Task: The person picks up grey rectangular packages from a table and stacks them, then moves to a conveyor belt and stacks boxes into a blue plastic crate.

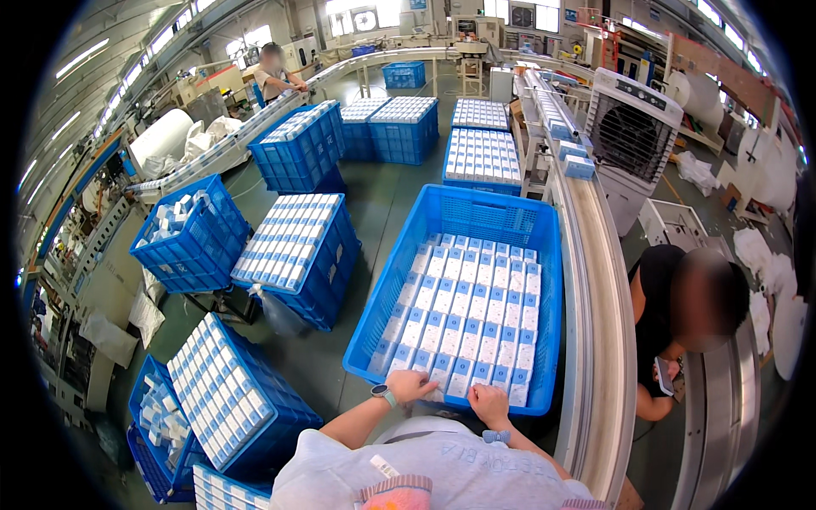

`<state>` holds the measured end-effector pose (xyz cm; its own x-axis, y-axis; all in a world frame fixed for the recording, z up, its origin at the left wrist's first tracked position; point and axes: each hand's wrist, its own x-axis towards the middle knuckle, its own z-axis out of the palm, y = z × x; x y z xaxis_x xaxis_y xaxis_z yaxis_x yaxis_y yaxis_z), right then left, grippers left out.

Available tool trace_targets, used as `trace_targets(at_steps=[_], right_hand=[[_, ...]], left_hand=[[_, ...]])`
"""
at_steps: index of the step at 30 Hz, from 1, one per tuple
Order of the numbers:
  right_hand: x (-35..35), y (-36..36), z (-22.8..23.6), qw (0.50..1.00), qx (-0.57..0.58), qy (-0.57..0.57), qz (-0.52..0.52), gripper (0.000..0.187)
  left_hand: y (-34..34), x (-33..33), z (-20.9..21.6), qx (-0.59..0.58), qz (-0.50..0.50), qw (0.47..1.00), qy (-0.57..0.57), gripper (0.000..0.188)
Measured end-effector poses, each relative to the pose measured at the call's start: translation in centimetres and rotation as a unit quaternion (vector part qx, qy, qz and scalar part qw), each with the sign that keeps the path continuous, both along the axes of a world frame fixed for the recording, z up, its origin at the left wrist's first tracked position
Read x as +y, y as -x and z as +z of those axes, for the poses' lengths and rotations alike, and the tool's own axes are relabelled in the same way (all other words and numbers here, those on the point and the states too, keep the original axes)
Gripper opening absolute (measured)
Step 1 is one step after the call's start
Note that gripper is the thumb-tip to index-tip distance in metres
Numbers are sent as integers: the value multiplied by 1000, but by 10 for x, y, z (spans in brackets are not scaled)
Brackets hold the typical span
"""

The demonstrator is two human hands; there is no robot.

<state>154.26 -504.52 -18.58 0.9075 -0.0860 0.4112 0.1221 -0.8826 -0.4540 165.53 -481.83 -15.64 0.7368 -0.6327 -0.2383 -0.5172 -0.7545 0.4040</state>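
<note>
Directly before me stands a large blue plastic crate, with rows of small white-and-blue cartons packed upright inside it. My left hand, with a watch on its wrist, is curled over the crate's near rim, its fingertips close to the front cartons. A little to the right, my right hand is closed at the same rim, knuckles up. Both hands seem to grip the rim; the undersides of their fingers are hidden.
A conveyor runs along the crate's right side, with cartons farther up it. Filled blue crates stand to the left and ahead. Beyond the conveyor, a person holds a phone. Another person works far left.
</note>
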Motion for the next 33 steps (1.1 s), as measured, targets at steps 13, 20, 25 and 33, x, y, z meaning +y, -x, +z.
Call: trace_targets(at_steps=[13, 20, 25, 33], right_hand=[[4, 0, -1, 1000, -15, 24, 3, 19], [3, 0, 0, 999, -23, 28, 3, 19], [4, 0, 1, 999, -36, 29, 6, 19], [5, -1, -5, 998, -34, 44, 0, 20]], left_hand=[[-1, 2, -7, -4, 7, 1000, 9, 55], [0, 2, -6, -19, 2, 1000, 9, 51], [1, 1, -1, -13, 6, 1000, 1, 51], [0, 2, -5, -19, 2, 1000, 14, 51]])
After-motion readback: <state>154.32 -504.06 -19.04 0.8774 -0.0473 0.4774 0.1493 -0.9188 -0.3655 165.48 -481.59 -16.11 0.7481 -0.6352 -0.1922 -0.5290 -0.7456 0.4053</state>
